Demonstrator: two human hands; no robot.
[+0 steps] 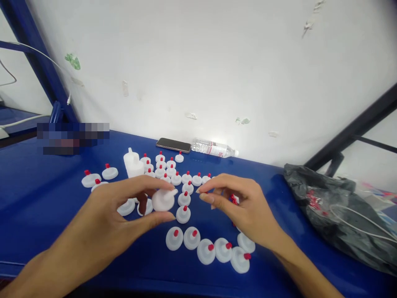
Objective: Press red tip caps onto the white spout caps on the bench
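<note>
My left hand (124,207) grips a white plastic nozzle cap (163,201) between thumb and fingers. Its bare spout, with no red tip on it, leans toward my right hand (238,203). That hand is closed in a pinch, a short gap from the spout; whatever sits between its fingertips is too small or hidden to make out. Around and below both hands stand many similar nozzle caps with red tips (183,214), several of them in a curved row (206,251) near the front. Small red pieces (233,199) show partly behind my right hand.
White nozzle caps without red tips (133,164) are piled beyond my left hand. A phone (173,145) and a clear plastic bottle (214,148) lie along the wall. On the right, a dark plastic bag (328,223) rests on the blue table (130,269).
</note>
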